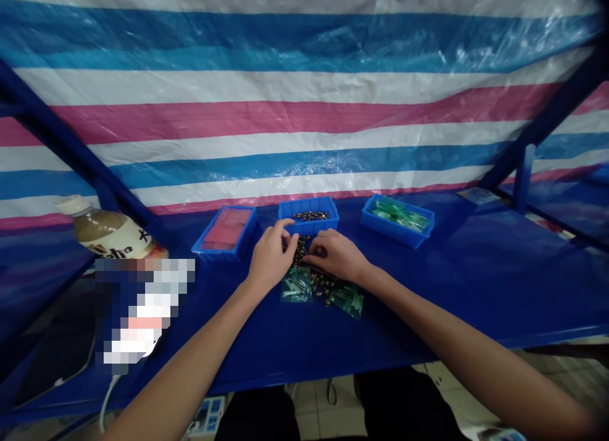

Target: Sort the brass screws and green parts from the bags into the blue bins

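A loose pile of small brass-coloured metal pieces (325,287) lies on the blue tabletop, partly covered by my hands. My left hand (272,256) is at the pile's left side, thumb and forefinger apart, fingertips near the front of the middle blue bin (308,227). From the right, my right hand (339,256) reaches over the pile with its fingers curled together; whatever they pinch is too small to make out. Just below my hands lie a clear bag of pale and green pieces (295,286) and a second greenish bag (347,300). Similar metal pieces fill the middle bin.
A blue bin with a flat pink item (224,229) stands left, and a blue bin of green bags (398,214) right. At far left are a bottle (111,233), a dark tablet-like slab (59,352) and a white cable (108,400). Striped sheeting (304,117) hangs behind.
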`<action>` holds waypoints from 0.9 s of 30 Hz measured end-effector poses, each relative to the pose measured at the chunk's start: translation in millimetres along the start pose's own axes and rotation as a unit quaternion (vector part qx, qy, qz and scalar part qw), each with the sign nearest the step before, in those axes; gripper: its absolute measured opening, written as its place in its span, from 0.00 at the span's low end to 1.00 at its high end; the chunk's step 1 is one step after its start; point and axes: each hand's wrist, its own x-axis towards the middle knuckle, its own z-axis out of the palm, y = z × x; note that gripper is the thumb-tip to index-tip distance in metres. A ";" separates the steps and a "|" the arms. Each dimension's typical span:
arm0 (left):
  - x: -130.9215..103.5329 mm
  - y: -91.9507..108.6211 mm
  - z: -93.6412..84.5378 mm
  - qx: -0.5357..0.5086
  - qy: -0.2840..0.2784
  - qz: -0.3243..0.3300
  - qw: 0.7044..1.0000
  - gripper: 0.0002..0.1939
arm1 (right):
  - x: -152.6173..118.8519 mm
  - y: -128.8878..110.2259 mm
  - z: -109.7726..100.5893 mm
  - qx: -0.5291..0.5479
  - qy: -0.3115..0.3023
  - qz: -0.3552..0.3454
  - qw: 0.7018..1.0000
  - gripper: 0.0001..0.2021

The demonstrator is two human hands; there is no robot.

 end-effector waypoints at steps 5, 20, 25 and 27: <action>-0.1 0.2 -1.0 -0.006 -0.011 -0.004 1.000 0.14 | 1.0 5.9 -2.4 0.010 -0.015 -0.041 0.999 0.06; -2.3 -0.1 -2.1 -0.001 -0.015 0.018 1.000 0.08 | -2.4 9.2 -8.0 0.009 -0.029 -0.094 0.995 0.06; -1.5 1.1 -1.0 0.002 -0.016 0.018 1.000 0.08 | -3.1 5.7 -4.9 -0.005 -0.030 -0.091 0.995 0.05; -1.5 2.0 -0.5 0.002 -0.019 0.018 1.000 0.08 | -3.0 3.2 -4.1 -0.010 -0.029 -0.092 0.995 0.05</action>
